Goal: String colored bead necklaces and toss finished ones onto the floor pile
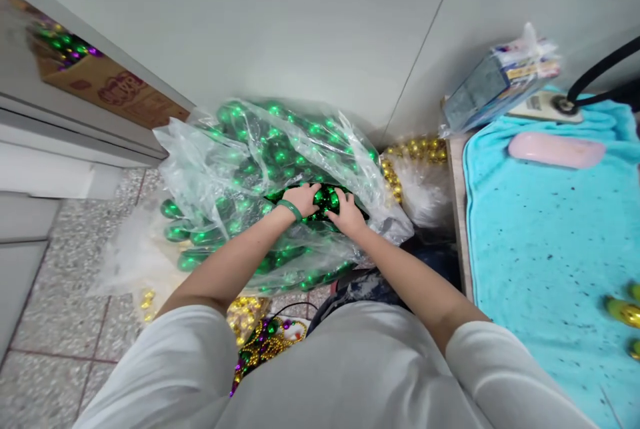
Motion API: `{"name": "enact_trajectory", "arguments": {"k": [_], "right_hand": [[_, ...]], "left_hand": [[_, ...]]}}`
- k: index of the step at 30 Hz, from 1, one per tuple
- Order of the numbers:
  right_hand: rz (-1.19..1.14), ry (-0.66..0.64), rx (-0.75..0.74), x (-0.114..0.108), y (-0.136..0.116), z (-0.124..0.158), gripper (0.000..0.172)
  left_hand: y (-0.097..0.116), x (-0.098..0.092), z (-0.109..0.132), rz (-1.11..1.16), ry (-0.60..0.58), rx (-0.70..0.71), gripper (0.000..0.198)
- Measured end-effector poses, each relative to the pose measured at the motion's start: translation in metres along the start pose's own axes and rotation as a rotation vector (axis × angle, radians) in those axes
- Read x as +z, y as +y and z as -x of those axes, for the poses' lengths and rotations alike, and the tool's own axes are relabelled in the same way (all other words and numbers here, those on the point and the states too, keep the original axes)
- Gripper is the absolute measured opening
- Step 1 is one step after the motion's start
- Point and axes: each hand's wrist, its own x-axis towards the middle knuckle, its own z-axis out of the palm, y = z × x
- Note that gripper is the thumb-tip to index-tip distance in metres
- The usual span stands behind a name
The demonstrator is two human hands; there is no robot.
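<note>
A large clear plastic bag (pixel 193 155) full of shiny green beads (pixel 280 157) lies in front of me. A dark slit in its top bares more green beads (pixel 327 198). My left hand (pixel 301 201), with a green band (pixel 291 209) at the wrist, reaches over the left part of this slit, thumb and fingers apart. From the other side my right hand (pixel 349 213) comes in, its fingers spread and curved at the beads. Both sets of fingertips are at the bared beads, a small gap between the hands. Whether they pinch any bead or the bag's edge is hard to see.
At right, a table with a turquoise towel (pixel 540 229) bears a pink case (pixel 556 150) and a wrapped box (pixel 495 82). Gold beads (pixel 417 147) lie between bag and table. A cardboard box (pixel 115 85) is at left. Mixed beads (pixel 270 342) lie near my body.
</note>
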Motion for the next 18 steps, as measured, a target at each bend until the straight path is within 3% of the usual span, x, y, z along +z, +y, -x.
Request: {"name": "enact_trajectory", "arguments": {"k": [4, 9, 13, 18], "right_hand": [[-0.197, 0.046, -0.042, -0.005, 0.017, -0.006, 0.067], [-0.31, 0.105, 0.06, -0.01, 0.028, -0.007, 0.067], [-0.339, 0.117, 0.138, -0.015, 0.033, -0.008, 0.069], [-0.381, 0.127, 0.138, -0.019, 0.042, -0.006, 0.072]], "left_hand": [[-0.002, -0.021, 0.032, 0.045, 0.078, -0.127, 0.065], [-0.008, -0.036, 0.066, 0.028, 0.086, -0.352, 0.067], [-0.019, -0.036, 0.066, 0.073, 0.031, -0.403, 0.067], [-0.032, -0.021, 0.045, 0.157, -0.025, -0.377, 0.075]]}}
